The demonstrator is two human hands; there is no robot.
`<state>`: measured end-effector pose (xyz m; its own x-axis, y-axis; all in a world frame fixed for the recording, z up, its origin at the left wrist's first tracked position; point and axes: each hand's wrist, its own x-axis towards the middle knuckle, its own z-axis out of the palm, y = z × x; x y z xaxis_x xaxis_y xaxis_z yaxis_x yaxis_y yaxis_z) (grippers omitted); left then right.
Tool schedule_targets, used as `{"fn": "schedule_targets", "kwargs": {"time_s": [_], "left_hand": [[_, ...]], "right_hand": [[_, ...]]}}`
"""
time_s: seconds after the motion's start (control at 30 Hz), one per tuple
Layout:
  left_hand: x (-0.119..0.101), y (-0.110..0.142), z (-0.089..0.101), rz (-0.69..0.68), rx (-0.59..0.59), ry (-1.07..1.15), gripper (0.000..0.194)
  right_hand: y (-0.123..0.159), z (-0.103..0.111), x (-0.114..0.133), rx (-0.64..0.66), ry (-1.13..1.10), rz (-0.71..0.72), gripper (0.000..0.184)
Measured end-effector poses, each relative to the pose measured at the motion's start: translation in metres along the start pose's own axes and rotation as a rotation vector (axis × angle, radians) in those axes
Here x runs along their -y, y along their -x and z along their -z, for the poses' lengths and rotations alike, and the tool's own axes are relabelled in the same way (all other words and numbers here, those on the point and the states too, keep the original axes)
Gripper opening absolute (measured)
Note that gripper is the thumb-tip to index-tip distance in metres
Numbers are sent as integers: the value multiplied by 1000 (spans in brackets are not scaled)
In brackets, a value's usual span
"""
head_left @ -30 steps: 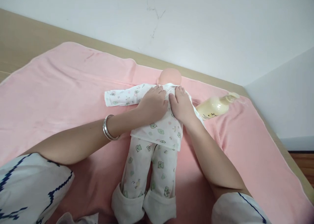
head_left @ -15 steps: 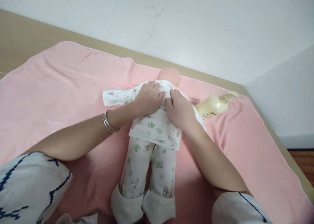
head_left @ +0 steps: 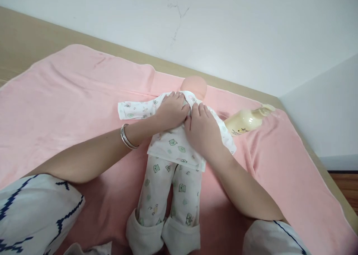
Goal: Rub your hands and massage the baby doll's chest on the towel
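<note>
A baby doll lies on a pink blanket, its bare head pointing away from me. It wears a white printed top and matching trousers with turned-up cuffs. My left hand rests flat on the upper left of the top, fingers stretched toward the head. Beside it, my right hand lies on the upper right of the top, its fingers extended too. The thumbs come close together over the middle. Both palms are hidden against the cloth. One sleeve reaches out to the left.
A pale yellow pump bottle lies on its side on the blanket, right of the doll. The blanket covers a wooden surface against a white wall. A bit of light cloth shows at the bottom edge.
My right hand has shifted slightly down and left on the top, and its fingers have flattened out. My left hand stays nearly where it was.
</note>
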<state>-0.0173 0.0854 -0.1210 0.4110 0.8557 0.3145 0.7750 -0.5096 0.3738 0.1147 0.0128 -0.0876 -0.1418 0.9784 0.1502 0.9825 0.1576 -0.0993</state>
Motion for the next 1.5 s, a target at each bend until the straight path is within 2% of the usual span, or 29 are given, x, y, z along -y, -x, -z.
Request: {"fn": "schedule_targets", "kwargs": {"time_s": [0.07, 0.17, 0.27, 0.4, 0.7, 0.97, 1.17, 1.23, 1.37, 1.43, 1.5], "left_hand": [[0, 1, -6, 67, -26, 7, 50], [-3, 4, -10, 99, -42, 35, 55], [-6, 6, -10, 106, -61, 69, 52], [-8, 7, -8, 135, -52, 100, 52], [-9, 7, -3, 117, -27, 64, 55], [-29, 24, 12, -15, 78, -61, 57], [-14, 10, 13, -193, 107, -131, 40], [-6, 2, 15, -149, 98, -105, 39], [4, -6, 15, 30, 86, 19, 39], [3, -5, 15, 27, 79, 0, 40], [-2, 1, 14, -48, 66, -80, 41]], "right_hand": [[3, 3, 5, 26, -15, -3, 65], [-6, 3, -2, 77, -141, -39, 62], [-23, -4, -17, 40, -242, -100, 64], [-34, -15, -28, -17, -249, -117, 70], [-30, -17, -27, -50, -274, -102, 69], [-33, -11, -30, -4, -164, -9, 66], [-24, -3, -24, 32, -149, -8, 64], [-14, 0, -13, 27, -104, -19, 64], [3, 1, 3, -34, -74, 8, 62], [1, 1, 2, -29, -94, 5, 59], [-8, 1, -5, 7, -130, -10, 55]]}}
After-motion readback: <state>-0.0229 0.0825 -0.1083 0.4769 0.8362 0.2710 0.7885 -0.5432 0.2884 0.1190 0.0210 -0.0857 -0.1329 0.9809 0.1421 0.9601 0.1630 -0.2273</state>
